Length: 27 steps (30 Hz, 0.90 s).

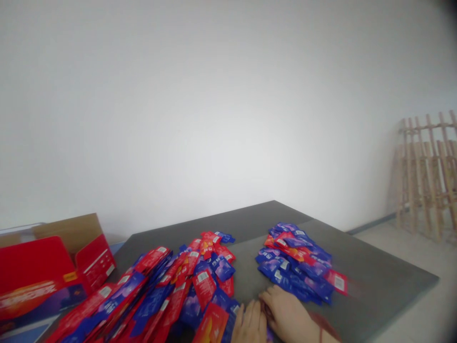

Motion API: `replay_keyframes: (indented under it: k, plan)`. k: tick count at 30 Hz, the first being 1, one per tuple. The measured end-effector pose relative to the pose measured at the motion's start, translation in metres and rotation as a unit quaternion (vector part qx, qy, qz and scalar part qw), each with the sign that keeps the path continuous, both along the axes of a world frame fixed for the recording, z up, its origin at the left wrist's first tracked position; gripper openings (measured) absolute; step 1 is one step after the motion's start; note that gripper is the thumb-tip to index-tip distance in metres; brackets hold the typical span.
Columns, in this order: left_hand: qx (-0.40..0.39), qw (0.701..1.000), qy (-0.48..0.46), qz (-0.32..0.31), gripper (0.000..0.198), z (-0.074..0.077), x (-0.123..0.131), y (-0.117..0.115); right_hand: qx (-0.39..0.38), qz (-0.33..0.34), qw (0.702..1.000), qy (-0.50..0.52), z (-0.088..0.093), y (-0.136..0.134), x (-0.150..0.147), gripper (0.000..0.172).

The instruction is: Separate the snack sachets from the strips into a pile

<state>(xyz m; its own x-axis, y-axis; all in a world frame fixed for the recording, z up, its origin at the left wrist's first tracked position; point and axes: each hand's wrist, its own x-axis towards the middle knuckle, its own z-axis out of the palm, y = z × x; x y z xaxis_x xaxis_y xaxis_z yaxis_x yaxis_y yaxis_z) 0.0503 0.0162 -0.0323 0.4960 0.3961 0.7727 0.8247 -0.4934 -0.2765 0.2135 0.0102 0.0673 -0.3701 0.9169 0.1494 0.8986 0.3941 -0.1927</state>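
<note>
At the bottom edge, my left hand (250, 324) lies with its fingers stretched out beside the nearest packets, its palm cut off by the frame. My right hand (287, 312) touches it from the right, fingers curled inward; what they close on is hidden. A bit of purple wrapper (270, 335) shows between the two hands. To the left spreads a large heap of red and blue packets (205, 286), some with white barcode labels. Beyond my right hand lies a smaller pile of mostly blue packets (296, 262) with some red ones among them.
A red printed carton (32, 267) with raised flaps stands at the left, in front of a brown cardboard box (71, 232). The dark grey table (385, 271) ends at the right above a pale floor. Wooden lattice racks (426, 176) lean by the white wall.
</note>
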Motion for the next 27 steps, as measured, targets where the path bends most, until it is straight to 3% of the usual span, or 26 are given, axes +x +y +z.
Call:
replay_keyframes:
  k: [3, 5, 12, 17, 22, 24, 27]
  plan:
    - [-0.038, 0.997, 0.056, -0.027, 0.02, -0.011, 0.002, 0.015, 0.02, -0.048, 0.999, -0.013, 0.011, 0.022, 0.012, 0.061]
    - [-0.054, 0.991, 0.11, -0.047, 0.019, -0.005, -0.013, 0.02, 0.018, -0.067, 0.997, -0.03, 0.017, 0.038, 0.016, 0.067]
    - [-0.176, 0.966, 0.184, -0.035, 0.04, 0.058, -0.084, 0.012, -0.014, -0.003, 0.998, -0.055, 0.019, 0.064, 0.008, 0.035]
    - [-0.145, 0.973, 0.172, -0.045, 0.042, 0.07, -0.098, 0.009, -0.025, 0.114, 0.992, -0.054, 0.022, 0.047, 0.017, 0.036]
    - [-0.131, 0.979, 0.153, -0.03, 0.038, 0.072, -0.1, 0.003, -0.041, 0.358, 0.933, 0.018, 0.019, 0.006, 0.031, 0.034]
    - [-0.155, 0.977, 0.148, -0.011, 0.036, 0.077, -0.097, -0.002, -0.042, 0.384, 0.922, 0.029, 0.019, -0.006, 0.037, 0.034]
    - [-0.194, 0.97, 0.148, -0.02, 0.043, 0.088, -0.084, -0.009, -0.019, 0.34, 0.939, 0.053, 0.023, -0.011, 0.05, 0.035]
